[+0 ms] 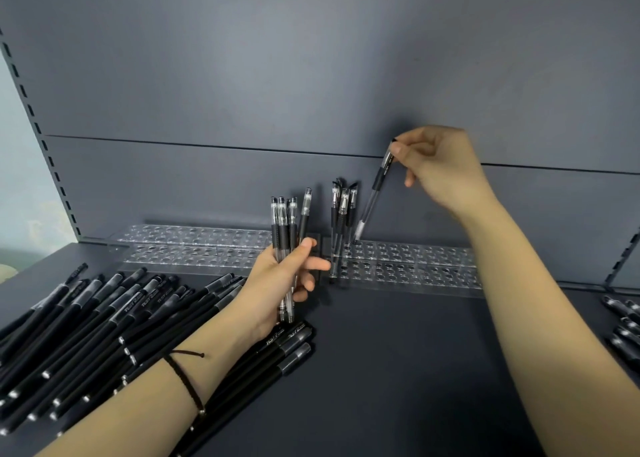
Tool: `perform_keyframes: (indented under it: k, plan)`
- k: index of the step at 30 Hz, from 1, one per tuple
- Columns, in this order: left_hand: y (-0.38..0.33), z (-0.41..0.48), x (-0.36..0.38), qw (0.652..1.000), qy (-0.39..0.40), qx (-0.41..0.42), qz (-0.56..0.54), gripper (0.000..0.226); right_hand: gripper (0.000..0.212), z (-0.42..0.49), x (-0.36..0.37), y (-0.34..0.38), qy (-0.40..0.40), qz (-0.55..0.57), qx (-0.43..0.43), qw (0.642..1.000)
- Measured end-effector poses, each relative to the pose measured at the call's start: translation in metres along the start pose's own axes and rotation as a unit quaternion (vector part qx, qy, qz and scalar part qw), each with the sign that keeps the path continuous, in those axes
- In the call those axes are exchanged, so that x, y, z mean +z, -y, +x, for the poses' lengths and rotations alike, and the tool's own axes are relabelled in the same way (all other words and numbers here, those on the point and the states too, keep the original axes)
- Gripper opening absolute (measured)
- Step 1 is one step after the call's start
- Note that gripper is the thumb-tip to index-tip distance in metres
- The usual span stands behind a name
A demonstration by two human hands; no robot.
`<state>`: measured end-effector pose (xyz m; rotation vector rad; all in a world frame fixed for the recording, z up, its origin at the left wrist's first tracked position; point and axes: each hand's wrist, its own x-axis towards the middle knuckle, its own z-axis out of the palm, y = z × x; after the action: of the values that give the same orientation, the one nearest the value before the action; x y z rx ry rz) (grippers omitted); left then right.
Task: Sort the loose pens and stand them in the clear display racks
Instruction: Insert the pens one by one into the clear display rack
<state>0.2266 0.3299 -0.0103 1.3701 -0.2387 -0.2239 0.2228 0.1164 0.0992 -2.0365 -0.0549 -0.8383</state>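
Pens (341,214): only a handful stand in clear rack (415,266). Right hand (440,169) pinches another pen (375,193); left hand (284,283) grips a bundle (287,228). Loose pile (104,335) at 8 o'clock, unsorted.

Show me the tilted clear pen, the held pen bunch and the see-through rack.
tilted clear pen (379,176): head view, black grip.
held pen bunch (284,236): head view, black grips.
see-through rack (415,254): head view, bare holes.

Tally
Left rack (194,248), right rack (415,269): two. Four held pens (287,221), one tilted pen (375,193), about four standing pens (341,210), many loose pens (86,318).
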Motion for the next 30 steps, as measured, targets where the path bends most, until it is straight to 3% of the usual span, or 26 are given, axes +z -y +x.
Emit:
perform_keyframes:
  k: [6, 10, 12, 14, 17, 20, 24, 27, 30]
  plan:
    - [-0.004, -0.006, 0.003, 1.0, 0.014, 0.013, 0.016, 0.045, 0.003, -0.005, 0.015, -0.005, 0.04, -0.042, 0.01, 0.998]
    - [-0.007, -0.009, 0.004, 1.0, 0.011, 0.007, 0.026, 0.053, 0.009, -0.012, 0.025, -0.004, 0.121, -0.117, 0.01, 0.986]
    - [-0.005, -0.007, 0.003, 0.999, 0.012, 0.002, 0.035, 0.045, 0.012, -0.015, 0.031, -0.005, 0.139, -0.134, 0.008, 0.981]
    - [-0.003, -0.003, 0.002, 1.0, 0.01, 0.001, 0.014, 0.021, 0.009, -0.016, 0.033, -0.005, 0.14, -0.138, 0.009, 0.98]
    - [-0.002, -0.002, 0.0, 1.0, 0.021, 0.003, 0.01, 0.02, 0.014, -0.015, 0.029, 0.0, 0.112, -0.155, -0.007, 0.982]
    - [0.0, -0.001, 0.001, 0.999, 0.041, 0.005, 0.009, 0.029, 0.027, -0.018, 0.026, 0.013, 0.059, -0.091, -0.035, 0.993]
    - [0.0, -0.002, 0.001, 0.998, 0.058, 0.01, -0.013, 0.051, 0.02, -0.029, 0.031, 0.028, 0.212, -0.05, -0.002, 0.976]
    - [-0.002, -0.002, 0.001, 0.998, 0.062, 0.019, -0.018, 0.052, 0.004, -0.029, 0.038, 0.027, 0.183, 0.003, 0.033, 0.982]
    - [-0.002, -0.004, 0.001, 0.996, 0.082, 0.029, -0.012, 0.048, 0.009, -0.03, 0.041, 0.025, 0.184, 0.035, 0.068, 0.98]
